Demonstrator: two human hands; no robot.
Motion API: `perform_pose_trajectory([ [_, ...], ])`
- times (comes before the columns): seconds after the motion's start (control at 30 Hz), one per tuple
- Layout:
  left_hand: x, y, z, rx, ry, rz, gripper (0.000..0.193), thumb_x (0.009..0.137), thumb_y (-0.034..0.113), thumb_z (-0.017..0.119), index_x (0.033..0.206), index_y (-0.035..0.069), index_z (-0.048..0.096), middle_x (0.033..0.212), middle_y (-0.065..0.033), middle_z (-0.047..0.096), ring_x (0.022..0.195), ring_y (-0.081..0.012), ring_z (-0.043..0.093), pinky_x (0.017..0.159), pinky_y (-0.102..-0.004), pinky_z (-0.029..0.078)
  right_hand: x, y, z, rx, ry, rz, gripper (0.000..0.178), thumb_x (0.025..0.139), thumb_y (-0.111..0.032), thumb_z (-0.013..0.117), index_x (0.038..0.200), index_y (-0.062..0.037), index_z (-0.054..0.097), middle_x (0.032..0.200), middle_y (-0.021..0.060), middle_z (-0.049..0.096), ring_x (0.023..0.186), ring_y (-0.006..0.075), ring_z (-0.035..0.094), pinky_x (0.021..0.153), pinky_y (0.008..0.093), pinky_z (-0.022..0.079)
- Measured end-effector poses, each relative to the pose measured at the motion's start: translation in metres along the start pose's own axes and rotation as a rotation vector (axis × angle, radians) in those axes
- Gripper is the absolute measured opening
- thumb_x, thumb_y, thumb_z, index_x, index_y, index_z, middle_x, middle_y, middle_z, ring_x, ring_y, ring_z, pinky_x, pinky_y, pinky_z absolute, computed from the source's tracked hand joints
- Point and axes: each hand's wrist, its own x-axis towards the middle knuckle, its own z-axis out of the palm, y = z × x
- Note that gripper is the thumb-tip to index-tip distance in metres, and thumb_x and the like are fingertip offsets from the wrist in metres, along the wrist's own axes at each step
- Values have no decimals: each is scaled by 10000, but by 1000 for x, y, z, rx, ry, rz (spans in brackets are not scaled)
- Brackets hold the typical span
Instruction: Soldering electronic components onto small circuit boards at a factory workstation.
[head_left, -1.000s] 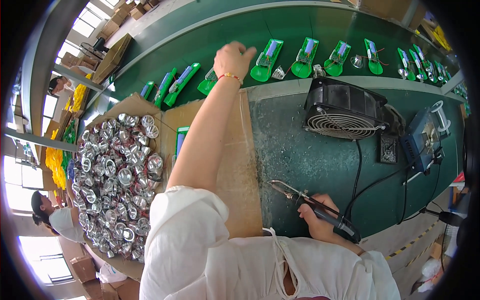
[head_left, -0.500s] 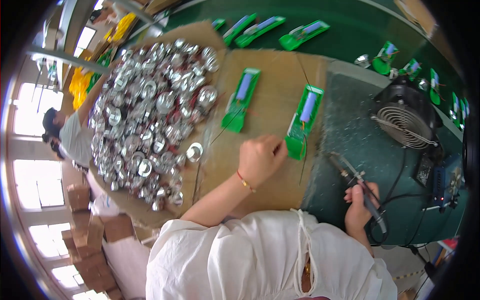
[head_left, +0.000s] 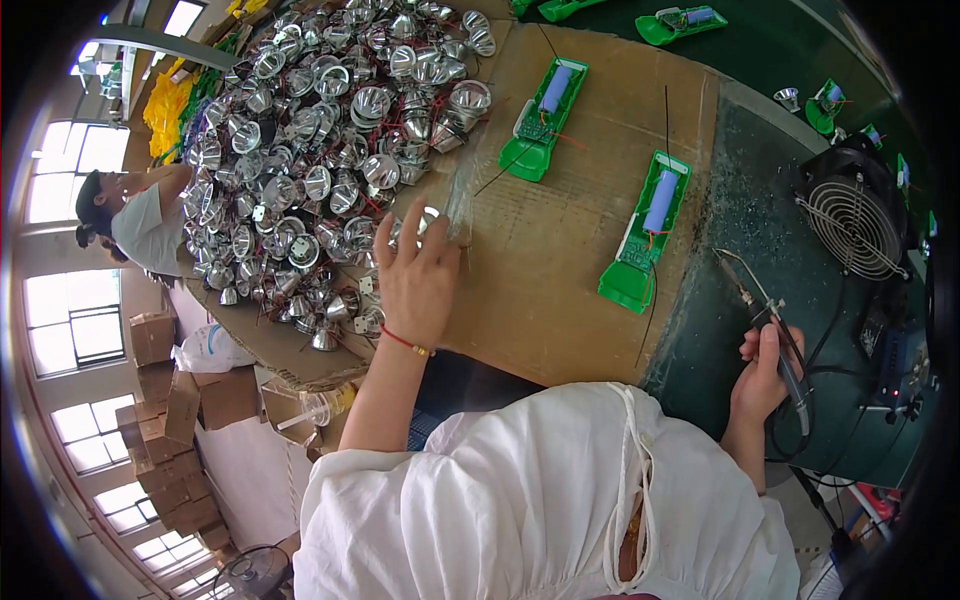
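My left hand [head_left: 418, 290], fingers stretched and apart, reaches over a silver reflector cup [head_left: 430, 216] at the pile's near right edge; whether the fingertips touch it I cannot tell. Many similar shiny reflector cups with thin red wires make up the pile [head_left: 320, 130]. In my right hand [head_left: 763, 378] is a soldering iron [head_left: 789, 376], its tip pointing up and left. Between my hands lies a green plastic housing [head_left: 627, 284] with a purple-blue cylindrical cell [head_left: 660, 202] and loose wires. Farther left rests a second green housing [head_left: 528, 158], holding a similar cell and a small circuit board.
A brown cardboard sheet [head_left: 545, 300] lies under the housings. At the right stand a black fan with a wire guard [head_left: 855, 225] and a blue box [head_left: 903, 365] with cables. More green housings [head_left: 665, 27] lie along the far side. Another person [head_left: 150, 225] is at the left.
My left hand has moved left from the nearer green housing to the pile's edge, and its curled fingers have spread. My right hand still holds the soldering iron. The whole view has shifted.
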Motion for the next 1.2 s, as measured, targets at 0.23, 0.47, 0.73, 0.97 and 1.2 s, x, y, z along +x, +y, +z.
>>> perform_pose_trajectory([
  [0.23,18,48,-5,-1099,-151,-330,109,823,118,669,892,34,667,805,-99,674,751,-229,660,670,-330,498,-15,-18,8,37,-42,-1,195,864,-112,638,978,25,559,714,111,622,558,120,571,536,220,475],
  [0.47,41,103,-1,-1259,-157,-208,122,803,137,703,798,18,678,746,-91,592,606,-189,560,556,-287,465,-30,-31,24,-75,-327,-113,174,820,-61,689,912,23,568,766,98,634,606,111,592,571,239,490],
  [0.73,44,105,5,-1225,-73,-168,98,782,116,700,776,21,678,786,-87,567,591,-188,534,537,-297,443,-27,-31,35,-125,-380,-169,153,842,-68,654,903,27,552,750,102,601,595,100,569,538,238,479],
  [0.97,43,105,9,-1232,-104,-172,115,790,121,697,770,10,673,808,-85,572,569,-179,534,534,-294,439,-28,-31,43,-94,-344,-118,164,829,-82,695,868,14,567,692,49,627,580,62,563,527,213,449],
  [1.2,46,107,9,-1274,-112,-196,131,794,133,701,762,10,668,793,-83,565,548,-175,521,526,-297,429,-35,-35,42,6,-266,19,168,850,-68,669,923,34,557,749,110,648,633,116,623,562,241,510],
])
